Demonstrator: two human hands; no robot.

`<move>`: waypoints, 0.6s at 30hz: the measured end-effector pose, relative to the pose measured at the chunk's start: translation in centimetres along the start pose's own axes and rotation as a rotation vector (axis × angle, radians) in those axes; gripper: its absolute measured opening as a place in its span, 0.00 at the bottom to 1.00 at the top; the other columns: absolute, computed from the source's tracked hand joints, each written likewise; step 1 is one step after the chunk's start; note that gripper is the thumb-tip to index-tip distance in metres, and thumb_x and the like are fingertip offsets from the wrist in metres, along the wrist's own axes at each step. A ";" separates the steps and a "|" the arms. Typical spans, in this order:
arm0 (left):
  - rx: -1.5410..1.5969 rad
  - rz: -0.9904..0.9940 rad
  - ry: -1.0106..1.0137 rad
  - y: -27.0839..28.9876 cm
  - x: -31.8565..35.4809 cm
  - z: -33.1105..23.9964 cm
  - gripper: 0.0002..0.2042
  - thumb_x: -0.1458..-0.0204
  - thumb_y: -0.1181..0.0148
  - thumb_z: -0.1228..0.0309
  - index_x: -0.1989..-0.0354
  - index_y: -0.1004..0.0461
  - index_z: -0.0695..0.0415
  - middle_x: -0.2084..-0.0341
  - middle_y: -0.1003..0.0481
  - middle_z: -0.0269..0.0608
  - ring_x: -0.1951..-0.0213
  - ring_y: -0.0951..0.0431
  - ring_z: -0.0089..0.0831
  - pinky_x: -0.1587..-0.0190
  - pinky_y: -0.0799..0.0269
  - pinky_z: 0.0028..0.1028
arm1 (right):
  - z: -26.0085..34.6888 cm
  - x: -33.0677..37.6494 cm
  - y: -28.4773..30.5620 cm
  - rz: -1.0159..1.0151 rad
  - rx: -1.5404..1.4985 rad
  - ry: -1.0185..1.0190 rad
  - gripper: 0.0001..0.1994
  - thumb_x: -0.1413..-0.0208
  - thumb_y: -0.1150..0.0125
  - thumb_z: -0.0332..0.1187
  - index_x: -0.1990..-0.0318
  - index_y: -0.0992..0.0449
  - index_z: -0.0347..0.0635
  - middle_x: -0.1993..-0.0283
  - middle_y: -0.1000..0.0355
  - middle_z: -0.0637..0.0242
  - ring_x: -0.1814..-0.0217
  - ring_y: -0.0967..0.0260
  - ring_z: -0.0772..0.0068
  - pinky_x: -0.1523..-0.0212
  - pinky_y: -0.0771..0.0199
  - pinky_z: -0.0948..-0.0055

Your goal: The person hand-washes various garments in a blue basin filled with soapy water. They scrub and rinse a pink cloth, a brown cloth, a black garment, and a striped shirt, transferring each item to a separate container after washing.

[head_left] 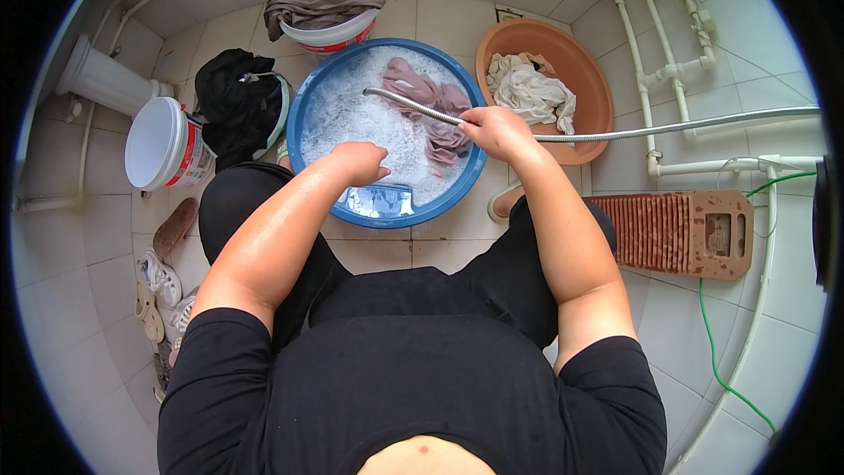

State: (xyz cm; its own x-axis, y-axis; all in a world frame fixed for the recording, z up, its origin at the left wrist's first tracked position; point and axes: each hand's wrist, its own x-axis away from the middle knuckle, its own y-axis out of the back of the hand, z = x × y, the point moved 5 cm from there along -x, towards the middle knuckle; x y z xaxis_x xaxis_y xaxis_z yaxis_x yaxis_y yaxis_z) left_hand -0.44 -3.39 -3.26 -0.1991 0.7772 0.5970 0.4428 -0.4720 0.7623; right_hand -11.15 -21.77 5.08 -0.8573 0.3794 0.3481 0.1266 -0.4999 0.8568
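Observation:
A blue basin (299,105) of foamy water stands on the floor in front of me, with a mauve cloth (431,92) lying partly sunk in the suds on its right side. My right hand (498,133) is closed round a flexible metal shower hose (607,135) above the basin's right rim. The hose's free end points left over the foam. Over the near left part of the water hovers my left hand (360,164), thumb and forefinger apart, nothing visible in it; its other fingers are mostly hidden. Below it, a clear bluish patch of water shows at the basin's near edge.
A brown basin (591,88) with white clothes (532,92) stands right. Behind, a white bucket (330,33) holds grey-brown cloth; black clothes (236,101) fill another container. A white bucket (148,145) lies left, near shoes (158,277). A brown washboard (673,233) and pipes (646,97) are right.

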 end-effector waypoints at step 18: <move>-0.010 0.019 0.008 0.0 0.1 0.0 0.20 0.48 0.50 0.56 0.49 0.33 0.53 0.59 0.27 0.48 0.56 0.28 0.46 0.55 0.32 0.40 | 0.1 0.1 -0.1 0.014 0.017 -0.002 0.14 0.48 0.48 0.43 0.58 0.23 0.50 0.61 0.26 0.61 0.56 0.31 0.58 0.56 0.32 0.63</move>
State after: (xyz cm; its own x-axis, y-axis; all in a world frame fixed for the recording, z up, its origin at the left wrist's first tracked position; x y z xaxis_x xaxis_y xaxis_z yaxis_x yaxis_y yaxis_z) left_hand -0.48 -3.35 -3.18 -0.1974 0.7649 0.6131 0.4376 -0.4909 0.7533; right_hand -11.19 -21.62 5.01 -0.8542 0.3743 0.3609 0.1469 -0.4921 0.8580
